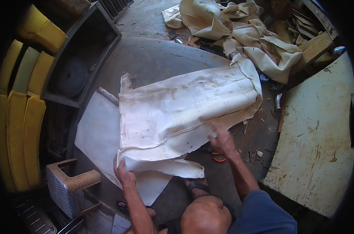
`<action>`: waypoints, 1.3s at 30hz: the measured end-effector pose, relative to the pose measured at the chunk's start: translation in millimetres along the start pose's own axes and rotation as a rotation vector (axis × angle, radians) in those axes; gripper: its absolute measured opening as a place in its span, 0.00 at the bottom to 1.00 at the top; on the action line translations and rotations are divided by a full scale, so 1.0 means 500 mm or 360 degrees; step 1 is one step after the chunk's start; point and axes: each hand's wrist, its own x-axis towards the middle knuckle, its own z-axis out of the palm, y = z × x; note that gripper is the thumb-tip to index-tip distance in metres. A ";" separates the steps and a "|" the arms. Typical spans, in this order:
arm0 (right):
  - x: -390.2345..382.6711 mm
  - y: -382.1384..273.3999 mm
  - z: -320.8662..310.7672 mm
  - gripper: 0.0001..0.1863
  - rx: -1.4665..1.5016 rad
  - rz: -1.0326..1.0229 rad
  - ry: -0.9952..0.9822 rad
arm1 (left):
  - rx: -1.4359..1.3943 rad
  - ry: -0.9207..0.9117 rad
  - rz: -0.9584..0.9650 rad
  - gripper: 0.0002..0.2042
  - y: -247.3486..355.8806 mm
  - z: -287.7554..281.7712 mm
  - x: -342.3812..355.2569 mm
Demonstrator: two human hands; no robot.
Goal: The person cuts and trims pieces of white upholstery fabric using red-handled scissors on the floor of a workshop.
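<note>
Across the middle of the grey concrete floor (pixel 153 54), well in from its left and right edges, lies a broad, wrinkled white fabric-like cover (pixel 184 105) with a stitched seam; a smooth off-white flat sheet (pixel 99 124) lies partly beneath it. The left hand (pixel 125 171) clasps the cover's near-left corner; the right hand (pixel 223 142), blurred at its near edge, cannot be read. One-sided pulling could strain the seam; the red looped handle (pixel 219 158) nearby might snag the cloth.

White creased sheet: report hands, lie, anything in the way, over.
Left hand holding the sheet's near-left corner. Right hand at its near edge, motion-blurred, grip unclear. Sheet spread but wrinkled. Red loop on floor beside right hand.
</note>
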 end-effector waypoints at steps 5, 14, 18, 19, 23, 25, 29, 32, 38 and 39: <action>0.137 0.185 -0.149 0.42 -0.0930 0.0744 0.1402 | 0.0066 0.0038 0.0057 0.20 0.046 -0.003 0.019; 0.108 -0.081 -0.073 0.18 0.0730 -0.0056 0.0121 | 0.0201 -0.0581 0.0097 0.15 0.025 0.151 -0.101; -0.013 -0.254 0.088 0.60 0.0373 -0.0698 -0.0271 | 0.0236 -0.0866 0.0092 0.13 0.028 0.246 -0.185; -0.012 -0.273 0.085 0.61 0.0532 -0.0632 -0.0304 | -0.0093 -0.0785 -0.0216 0.13 0.049 0.245 -0.180; -0.004 -0.280 0.075 0.47 0.0947 -0.0085 -0.0517 | 0.0809 -0.1307 0.0038 0.18 0.149 0.230 -0.185; 0.054 -0.224 0.021 0.31 0.0636 -0.0231 -0.0697 | 0.1069 -0.1512 0.0356 0.22 0.163 0.254 -0.199; 0.330 -0.178 -0.171 0.19 0.0017 0.0242 -0.0560 | 0.1427 -0.1529 0.0728 0.21 0.215 0.238 -0.209; 0.571 0.075 -0.455 0.20 0.1008 -0.0274 0.0397 | 0.1226 -0.1373 0.0552 0.18 0.162 0.234 -0.203; 0.543 0.194 -0.688 0.38 -0.0696 0.0009 0.1190 | 0.1336 -0.1199 0.0398 0.15 0.130 0.199 -0.189; 0.516 0.250 -0.682 0.34 -0.1085 0.0066 0.0948 | 0.1392 -0.1204 0.0396 0.15 0.121 0.200 -0.186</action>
